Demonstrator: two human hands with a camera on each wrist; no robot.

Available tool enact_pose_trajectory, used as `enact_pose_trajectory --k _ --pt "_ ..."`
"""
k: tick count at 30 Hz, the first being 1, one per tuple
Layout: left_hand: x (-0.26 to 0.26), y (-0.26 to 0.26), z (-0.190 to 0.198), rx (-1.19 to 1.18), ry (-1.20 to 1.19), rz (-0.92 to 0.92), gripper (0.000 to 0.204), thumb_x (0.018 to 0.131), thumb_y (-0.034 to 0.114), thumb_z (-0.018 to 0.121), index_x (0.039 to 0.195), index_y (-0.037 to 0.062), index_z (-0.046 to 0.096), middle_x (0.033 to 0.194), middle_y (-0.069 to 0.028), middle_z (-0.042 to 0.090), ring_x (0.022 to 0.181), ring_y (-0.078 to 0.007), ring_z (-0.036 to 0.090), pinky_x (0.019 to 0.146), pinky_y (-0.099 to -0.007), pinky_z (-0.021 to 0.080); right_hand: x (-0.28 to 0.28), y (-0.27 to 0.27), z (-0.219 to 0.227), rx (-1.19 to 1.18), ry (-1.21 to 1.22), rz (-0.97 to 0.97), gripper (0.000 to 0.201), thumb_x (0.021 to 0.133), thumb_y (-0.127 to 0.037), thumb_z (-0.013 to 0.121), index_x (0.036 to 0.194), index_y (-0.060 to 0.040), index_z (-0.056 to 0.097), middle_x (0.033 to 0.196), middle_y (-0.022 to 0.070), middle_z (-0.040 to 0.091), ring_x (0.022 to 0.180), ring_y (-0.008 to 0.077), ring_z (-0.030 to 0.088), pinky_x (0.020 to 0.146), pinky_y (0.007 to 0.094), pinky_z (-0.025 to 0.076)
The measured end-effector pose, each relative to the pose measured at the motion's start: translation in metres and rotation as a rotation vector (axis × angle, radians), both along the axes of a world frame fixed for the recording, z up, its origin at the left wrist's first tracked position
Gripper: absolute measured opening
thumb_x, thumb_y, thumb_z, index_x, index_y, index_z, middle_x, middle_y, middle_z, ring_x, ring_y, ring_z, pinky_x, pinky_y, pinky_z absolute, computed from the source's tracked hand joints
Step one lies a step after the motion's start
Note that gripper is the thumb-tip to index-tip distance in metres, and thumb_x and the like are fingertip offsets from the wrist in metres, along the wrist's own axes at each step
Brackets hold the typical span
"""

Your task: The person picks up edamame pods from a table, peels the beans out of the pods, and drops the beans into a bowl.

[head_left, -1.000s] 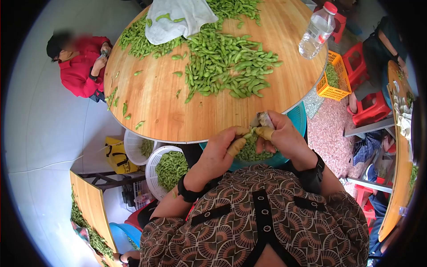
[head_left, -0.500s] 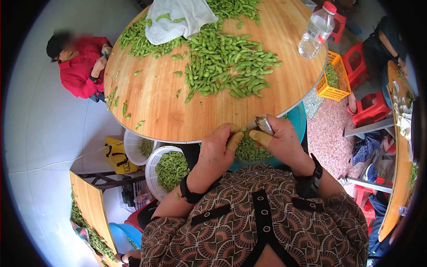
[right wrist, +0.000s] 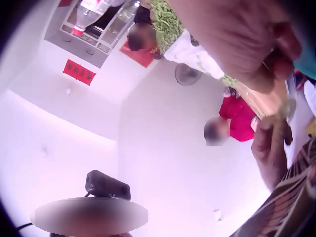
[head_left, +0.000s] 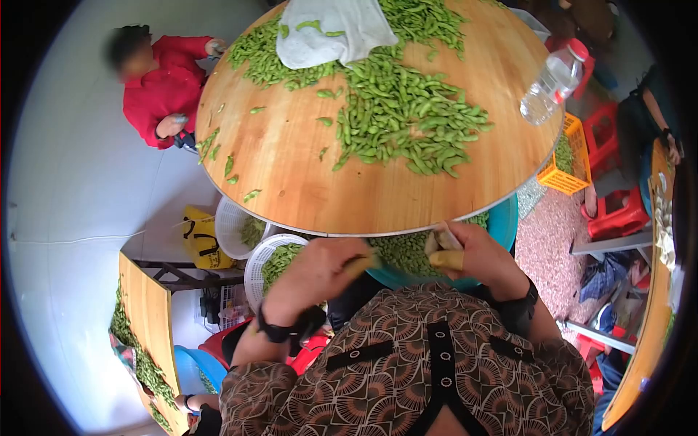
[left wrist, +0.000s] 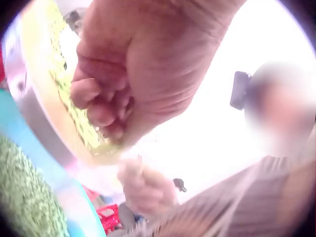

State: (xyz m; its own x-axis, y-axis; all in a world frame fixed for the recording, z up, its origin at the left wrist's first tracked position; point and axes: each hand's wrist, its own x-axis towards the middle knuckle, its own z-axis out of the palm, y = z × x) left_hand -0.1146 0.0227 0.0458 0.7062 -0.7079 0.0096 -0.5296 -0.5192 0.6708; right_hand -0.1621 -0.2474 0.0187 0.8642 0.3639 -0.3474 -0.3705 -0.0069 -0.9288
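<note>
My left hand [head_left: 316,269], blurred, is over the white basket of green pods [head_left: 280,261]. Its fingers look curled in the left wrist view and its thumb wears a yellow cover [head_left: 358,266]; I cannot tell whether it pinches a pod. Above the teal basin [head_left: 507,221], my right hand [head_left: 476,254] has curled fingers, with a yellow thumb cover [head_left: 447,259] bent beneath a pale piece [head_left: 442,236] at the index fingertip. Shelled green beans [head_left: 403,251] fill the basin under the table's edge. A pile of edamame pods [head_left: 407,116] lies on the round wooden table [head_left: 291,160].
A white cloth [head_left: 327,36] covers some pods. A water bottle [head_left: 552,83] stands at the table's right. Beyond the left edge is a person in red [head_left: 167,87]. A second white basket [head_left: 233,229], a yellow bag [head_left: 203,240] and an orange crate [head_left: 571,156] stand below.
My left hand has parted from the right hand and swung left, away from the basin. My right hand stays above the basin. The head view has shifted; the person in red has spread their arms.
</note>
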Motion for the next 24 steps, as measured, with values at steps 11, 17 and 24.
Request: enact_pose_trajectory --k 11,17,24 --pt "0.221 0.012 -0.05 0.157 -0.577 0.241 0.026 0.078 -0.005 0.053 0.099 0.003 0.064 0.098 -0.0191 0.063 0.092 -0.0383 0.061 0.082 -0.0436 0.05 -0.002 0.004 0.012 -0.052 0.046 0.008 0.017 0.095 -0.013 0.052 0.108 -0.003 0.057 0.08 0.0012 0.058 0.05 0.0079 0.05 0.048 0.0218 0.04" --pt "0.185 -0.001 -0.031 0.074 -0.381 0.291 0.018 0.083 -0.003 0.057 0.098 0.0024 0.063 0.09 -0.0191 0.064 0.083 -0.0374 0.063 0.074 -0.04 0.051 -0.001 0.006 0.006 0.007 -0.029 -0.049 0.021 0.096 -0.014 0.049 0.114 -0.0048 0.055 0.073 0.0007 0.056 0.051 0.0067 0.049 0.047 0.022 0.039" --pt "0.046 -0.042 0.003 -0.182 -0.202 0.011 0.009 0.086 0.008 0.064 0.094 0.0029 0.065 0.081 -0.0146 0.064 0.073 -0.0303 0.063 0.065 -0.035 0.049 0.015 0.02 0.014 -0.146 -0.286 -0.061 0.026 0.098 -0.013 0.045 0.122 -0.0046 0.051 0.076 0.0032 0.059 0.051 0.0075 0.048 0.047 0.0228 0.038"
